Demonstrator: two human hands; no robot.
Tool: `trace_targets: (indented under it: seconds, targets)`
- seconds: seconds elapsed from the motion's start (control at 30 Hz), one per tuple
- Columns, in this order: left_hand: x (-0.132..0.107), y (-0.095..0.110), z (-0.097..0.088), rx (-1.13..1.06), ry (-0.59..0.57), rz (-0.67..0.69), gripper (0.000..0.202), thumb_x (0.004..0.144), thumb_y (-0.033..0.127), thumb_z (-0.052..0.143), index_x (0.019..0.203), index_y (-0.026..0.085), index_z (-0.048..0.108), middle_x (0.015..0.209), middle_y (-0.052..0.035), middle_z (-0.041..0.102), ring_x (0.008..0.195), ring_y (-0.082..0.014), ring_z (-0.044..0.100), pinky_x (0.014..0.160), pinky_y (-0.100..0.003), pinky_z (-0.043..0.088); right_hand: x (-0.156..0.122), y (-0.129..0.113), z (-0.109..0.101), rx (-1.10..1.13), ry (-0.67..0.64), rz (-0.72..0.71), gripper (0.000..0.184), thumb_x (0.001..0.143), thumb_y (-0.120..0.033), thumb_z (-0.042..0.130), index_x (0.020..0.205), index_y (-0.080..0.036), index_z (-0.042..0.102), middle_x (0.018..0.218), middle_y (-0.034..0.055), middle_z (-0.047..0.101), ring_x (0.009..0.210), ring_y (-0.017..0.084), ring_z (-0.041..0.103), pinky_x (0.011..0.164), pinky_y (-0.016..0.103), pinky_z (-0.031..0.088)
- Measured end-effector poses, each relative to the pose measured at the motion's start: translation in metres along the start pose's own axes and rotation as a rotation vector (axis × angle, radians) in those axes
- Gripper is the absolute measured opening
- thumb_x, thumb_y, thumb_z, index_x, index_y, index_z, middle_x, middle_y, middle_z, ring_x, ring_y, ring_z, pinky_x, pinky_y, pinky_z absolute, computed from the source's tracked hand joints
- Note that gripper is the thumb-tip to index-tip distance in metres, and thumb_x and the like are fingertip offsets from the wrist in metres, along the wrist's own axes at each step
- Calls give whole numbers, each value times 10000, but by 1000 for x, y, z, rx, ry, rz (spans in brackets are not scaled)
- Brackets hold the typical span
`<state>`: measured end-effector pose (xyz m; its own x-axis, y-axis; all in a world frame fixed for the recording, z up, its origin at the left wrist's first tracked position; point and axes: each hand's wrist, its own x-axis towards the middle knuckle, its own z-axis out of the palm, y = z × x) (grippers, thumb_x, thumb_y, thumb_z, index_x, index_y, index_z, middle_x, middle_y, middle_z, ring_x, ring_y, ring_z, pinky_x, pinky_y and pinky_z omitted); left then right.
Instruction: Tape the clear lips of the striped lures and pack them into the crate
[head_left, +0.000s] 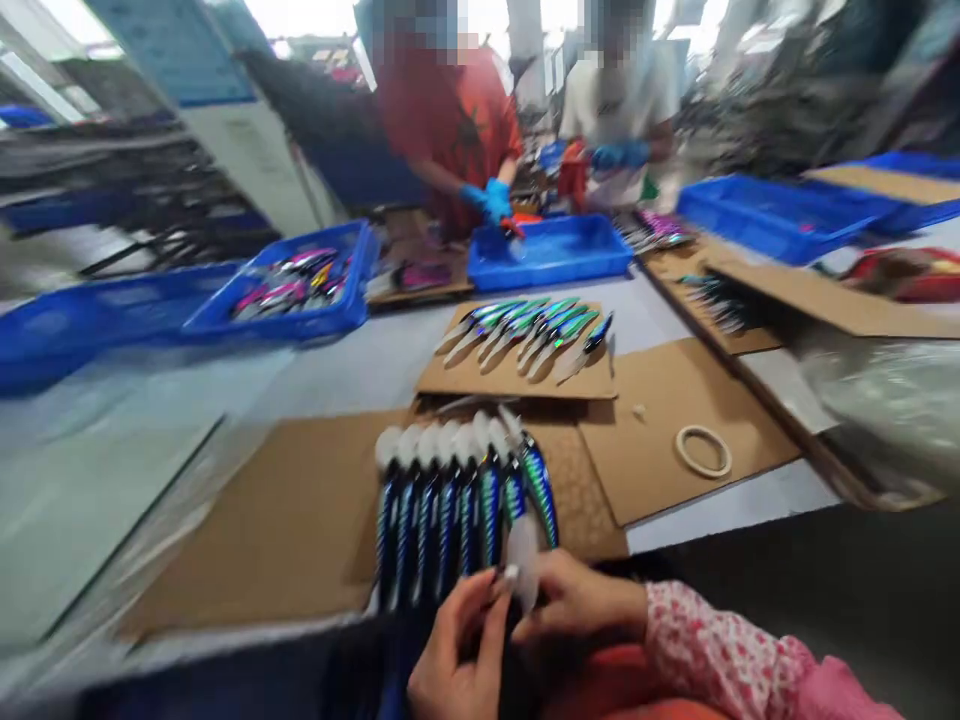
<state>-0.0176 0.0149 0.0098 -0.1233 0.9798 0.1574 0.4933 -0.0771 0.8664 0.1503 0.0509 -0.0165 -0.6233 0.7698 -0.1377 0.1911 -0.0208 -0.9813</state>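
Observation:
At the table's front edge, both my hands are closed around one fishing lure, whose whitish, paddle-shaped lip [524, 562] points up while its body is mostly hidden. My left hand [459, 645] pinches at the base of the lip, where a small white bit shows between thumb and finger. My right hand [581, 597] grips the same lure from the right side. Just beyond my fingers, several blue-and-black lures [448, 510] lie side by side in a row, their pale lips pointing away from me. The rightmost lure [541, 488] lies slightly slanted.
Farther back, more green-blue lures [517, 335] rest on a cardboard sheet [450, 380]. A tape ring [703, 452] lies on cardboard at right. Blue trays [551, 270] stand across the table, one tray [300, 325] holding colourful lures. Two people, one with blue gloves [491, 200], work opposite.

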Motion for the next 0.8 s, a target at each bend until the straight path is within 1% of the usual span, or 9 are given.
trace_targets:
  seconds: [0.1,0.23,0.4,0.5,0.57,0.63,0.73,0.77,0.8]
  targets:
    - [-9,-3,0,-15,1,23,203,866,352,662,1024,224,673,922,-32,768,818,-195,743,758,-286,620,-1,12,2,9,45,-70,457,799,-568,707,962,-142,679,858,10,657,772,162,584,715,242,477]
    - [-8,9,3,-2,-5,44,103,874,262,655,965,223,684,872,-8,764,776,-154,736,748,-234,599,-9,13,5,0,49,-148,550,831,-668,603,963,-140,678,821,24,623,732,158,547,694,254,466]
    - [-11,18,1,-6,1,31,51,877,224,640,907,218,680,829,0,756,735,-141,723,705,-216,581,-13,12,13,45,50,-92,562,822,-666,619,982,-131,679,846,35,624,759,164,556,705,261,490]
    - [-12,17,0,-11,3,22,48,874,225,638,890,219,682,824,-3,754,735,-146,717,718,-226,573,-10,12,16,68,35,-57,529,820,-640,642,962,-133,688,840,32,633,757,164,569,717,268,509]
    - [-14,15,-1,-36,-15,-8,66,887,240,626,917,220,681,844,-10,752,752,-149,713,722,-230,567,-9,10,16,111,22,-49,530,817,-632,653,1006,-139,689,873,41,653,806,183,597,759,291,527]
    - [-15,12,-5,-76,-40,-46,153,895,270,625,1035,223,666,947,-31,747,830,-158,708,750,-242,563,-10,5,15,164,22,-39,532,807,-623,674,1043,-145,683,938,59,677,871,207,625,809,320,543]
    - [-19,8,-18,-189,-77,-89,503,855,362,685,1314,225,530,1276,-101,643,1079,-209,651,870,-294,551,-12,-7,14,247,98,25,482,782,-563,736,1044,-164,677,1024,81,698,949,231,657,869,346,557]
    - [-19,7,-23,-244,-136,-101,607,833,396,706,1369,219,483,1343,-117,597,1138,-229,624,906,-313,543,-11,-11,14,278,130,52,466,778,-543,749,1053,-173,675,1038,84,703,965,236,666,884,351,559]
    - [-20,5,-30,-299,-232,-114,663,818,420,717,1393,210,465,1364,-121,582,1164,-244,611,933,-328,536,-9,-16,15,306,147,72,457,778,-530,754,1064,-182,674,1043,86,708,973,241,674,892,354,562]
